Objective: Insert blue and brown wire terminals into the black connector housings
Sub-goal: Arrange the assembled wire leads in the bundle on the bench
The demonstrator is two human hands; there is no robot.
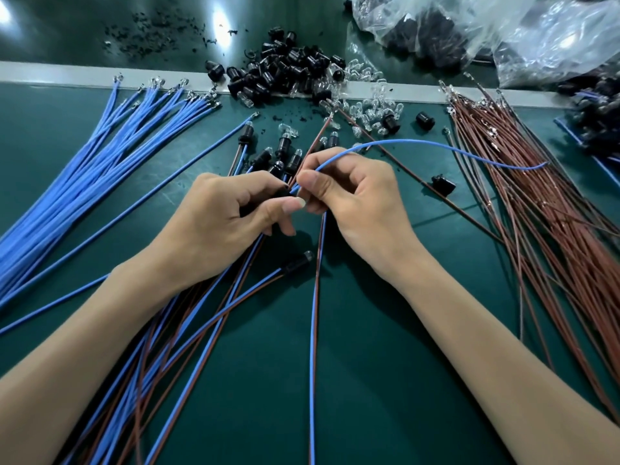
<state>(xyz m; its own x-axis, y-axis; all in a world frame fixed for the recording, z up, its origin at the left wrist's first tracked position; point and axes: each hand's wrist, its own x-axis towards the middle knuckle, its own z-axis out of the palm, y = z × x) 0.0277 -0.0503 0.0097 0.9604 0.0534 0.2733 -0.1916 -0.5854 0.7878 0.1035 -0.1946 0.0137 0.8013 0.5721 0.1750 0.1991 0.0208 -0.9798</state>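
no text, label, brand, number or sign can be read anywhere in this view.
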